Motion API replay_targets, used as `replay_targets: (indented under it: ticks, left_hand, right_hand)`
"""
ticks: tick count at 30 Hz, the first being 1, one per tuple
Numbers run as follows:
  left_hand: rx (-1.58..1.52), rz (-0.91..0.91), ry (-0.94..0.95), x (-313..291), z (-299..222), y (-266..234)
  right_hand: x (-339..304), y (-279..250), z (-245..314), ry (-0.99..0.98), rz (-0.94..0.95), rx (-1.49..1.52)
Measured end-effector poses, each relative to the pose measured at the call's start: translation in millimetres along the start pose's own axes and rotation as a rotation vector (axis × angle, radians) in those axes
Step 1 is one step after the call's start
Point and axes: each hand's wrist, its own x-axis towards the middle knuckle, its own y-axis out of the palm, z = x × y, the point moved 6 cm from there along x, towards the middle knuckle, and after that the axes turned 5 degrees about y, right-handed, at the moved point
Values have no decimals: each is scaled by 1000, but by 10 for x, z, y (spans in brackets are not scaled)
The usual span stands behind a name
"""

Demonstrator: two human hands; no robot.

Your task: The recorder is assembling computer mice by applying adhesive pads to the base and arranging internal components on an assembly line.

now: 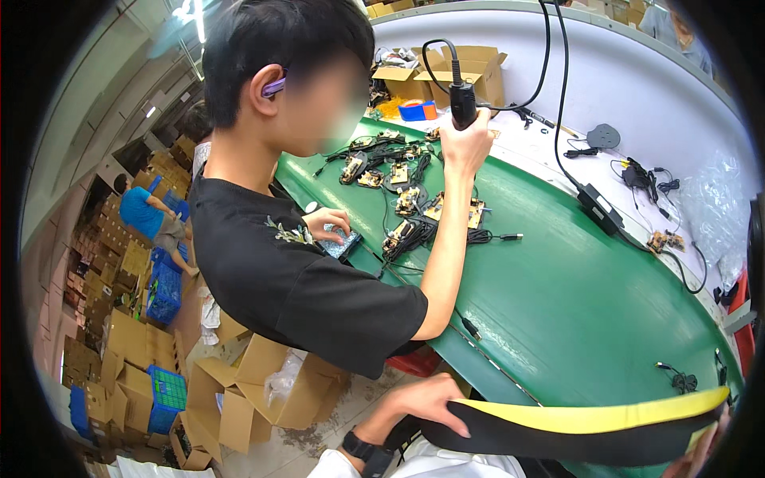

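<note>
Table [558, 319]: green top, smooth, plastic-looking — glossy where light streaks it.
Held strip [574, 442]: black face matt, foam-like or rubbery; yellow face smooth, slight sheen.
Clear bag [713, 195]: thin plastic film — crinkled, shiny.
Cartons [237, 422]: brown paperboard, matt.
Blue crate [163, 299]: plastic-looking, low sheen.
Inline box on cable [599, 209]: black plastic, hard-looking, smooth.
Circuit boards [476, 213]: tan board stock; finish of mounted parts too small to tell.
Co-worker's T-shirt [239, 247]: black cloth, matt, softly creased.
White garment [462, 464]: cloth, matt, wrinkled.
</note>
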Motion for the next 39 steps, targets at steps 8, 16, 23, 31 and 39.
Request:
replay_targets:
  ticks: [8,16,23,31,39]
  left_hand:
    - [23,-210,-385,-1783,-581,-352]
    - [96,-59,-618,-1963,-105,-39]
    - [112,-13,-486,-1044,899,173]
    - [168,-270,-313,-500,969,391]
    - [595,-540,59,-404,-228,106]
  right_hand:
    - [-297,654,-821,341,343,-49]
    - [-658,1162,-966,501,521,103]
    - [-582,1003,-891,352,471,-109]
    - [-404,801,-836,338,248,-44]
    - [-220,1010,-780,362,295,-169]
